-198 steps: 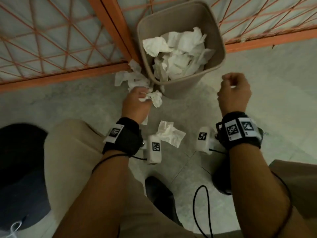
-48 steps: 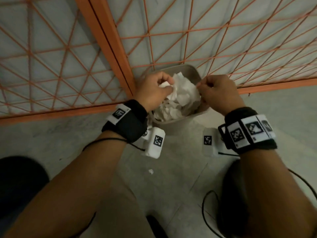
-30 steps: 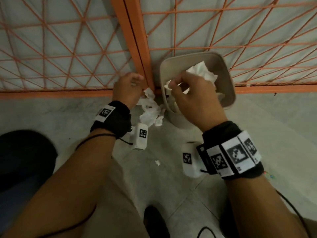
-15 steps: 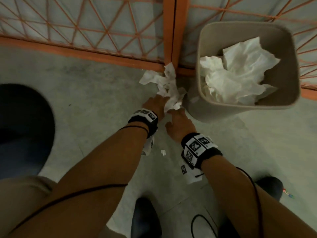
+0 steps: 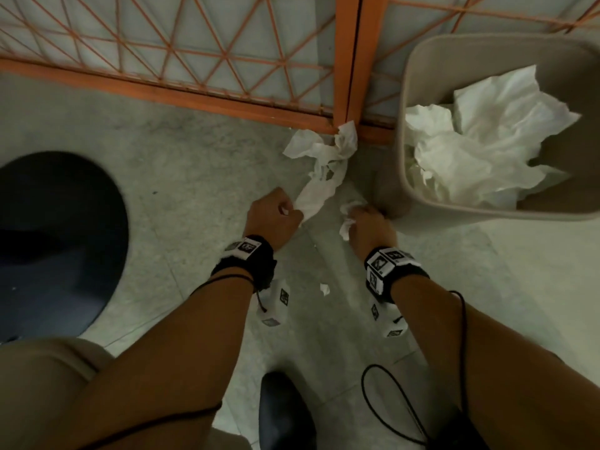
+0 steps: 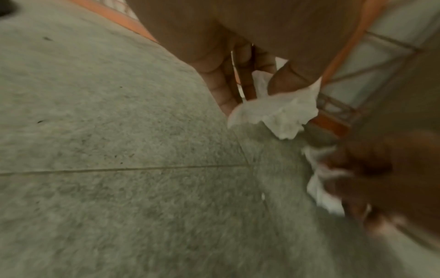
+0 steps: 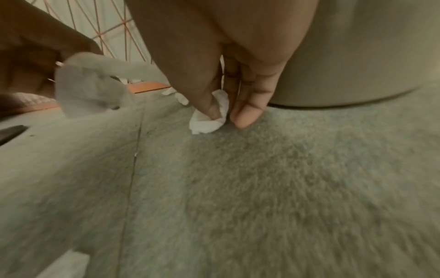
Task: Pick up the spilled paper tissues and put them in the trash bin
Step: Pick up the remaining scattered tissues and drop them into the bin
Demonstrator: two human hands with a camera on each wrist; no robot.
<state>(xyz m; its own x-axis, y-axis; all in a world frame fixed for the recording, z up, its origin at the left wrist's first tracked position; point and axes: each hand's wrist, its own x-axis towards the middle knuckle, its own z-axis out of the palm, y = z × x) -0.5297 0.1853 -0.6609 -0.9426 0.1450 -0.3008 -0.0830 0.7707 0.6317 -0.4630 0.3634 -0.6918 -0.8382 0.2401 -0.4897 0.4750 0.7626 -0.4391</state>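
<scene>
A beige trash bin (image 5: 402,92) stands at the upper right, holding several crumpled white tissues (image 5: 480,151). A long white tissue (image 5: 324,164) trails over the floor from the orange frame's foot toward me. My left hand (image 5: 285,212) pinches its near end (image 6: 283,111) between thumb and fingers. My right hand (image 5: 363,219), beside the bin's base, pinches a small tissue wad (image 7: 209,118) against the floor; the same wad (image 5: 349,219) pokes out from under the fingers in the head view. A tiny tissue scrap (image 5: 324,289) lies between my wrists.
An orange lattice fence (image 5: 194,53) with a bottom rail runs along the back, directly behind the bin. A dark round object (image 5: 55,241) sits on the floor at the left. My black shoe (image 5: 285,414) and a black cable (image 5: 389,404) lie near the bottom edge.
Both hands came down from the bin's rim to the floor. The left hand took the trailing tissue's end and drew it toward me; the right hand closed on a small wad by the bin.
</scene>
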